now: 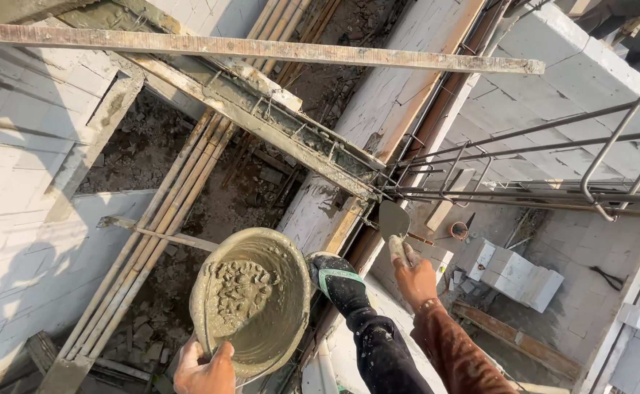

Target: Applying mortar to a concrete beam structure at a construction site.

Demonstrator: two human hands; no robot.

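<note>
My left hand grips the near rim of a round pan that holds wet grey mortar. My right hand, in a brown sleeve, holds a trowel by its handle, blade pointing up toward the end of a concrete-filled formwork beam. The blade is close to the bundle of steel rebar that runs off to the right. My foot in a dark shoe rests on the top of a white block wall, between the pan and the trowel.
A long wooden plank crosses the top of the view. Bamboo poles slant down on the left over rubble far below. Stacked white blocks and a small bucket lie on the ground at lower right. There is a deep drop on both sides.
</note>
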